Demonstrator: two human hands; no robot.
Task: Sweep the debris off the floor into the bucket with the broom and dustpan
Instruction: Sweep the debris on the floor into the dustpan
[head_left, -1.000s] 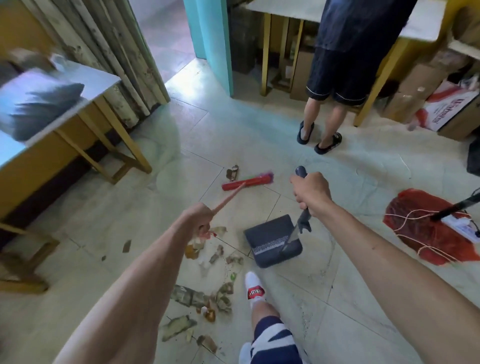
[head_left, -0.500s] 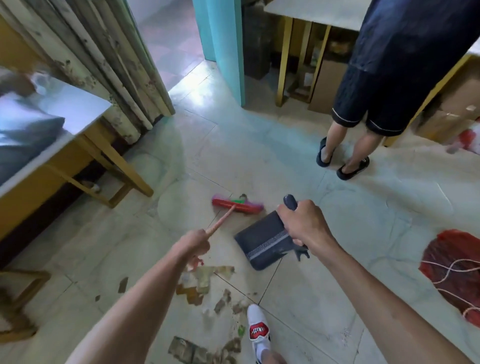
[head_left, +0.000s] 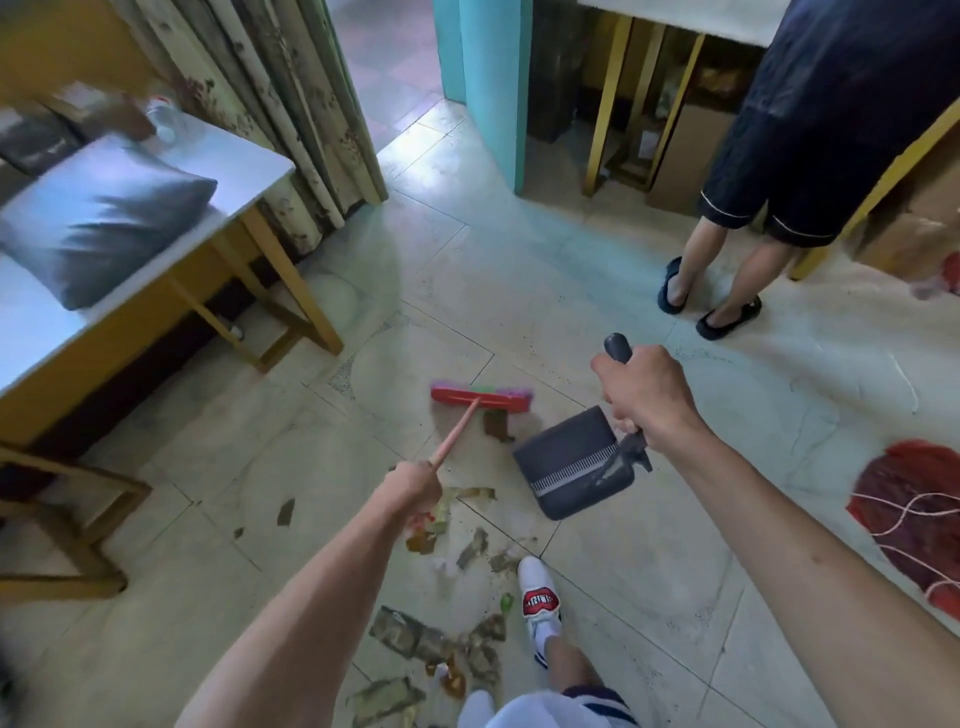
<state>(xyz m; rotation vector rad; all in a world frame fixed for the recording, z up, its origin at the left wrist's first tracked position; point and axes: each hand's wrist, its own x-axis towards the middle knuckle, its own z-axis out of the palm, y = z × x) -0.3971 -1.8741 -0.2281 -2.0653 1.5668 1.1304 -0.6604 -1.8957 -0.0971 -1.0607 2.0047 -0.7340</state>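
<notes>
broom (head_left: 480, 399) head now square-on beside dustpan (head_left: 571, 462), left hand (head_left: 413, 488) and right hand (head_left: 647, 400) clamped on their handles

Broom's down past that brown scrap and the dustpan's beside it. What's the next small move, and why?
Probably a short pull of the broom head toward the dustpan, since the brown scrap lies right between them. The left hand holds the broom, the right hand the dustpan handle.

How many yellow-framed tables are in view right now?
3: one table at left holding a cushion, one at top centre, one leg at right behind the bystander. More may be hidden.
</notes>
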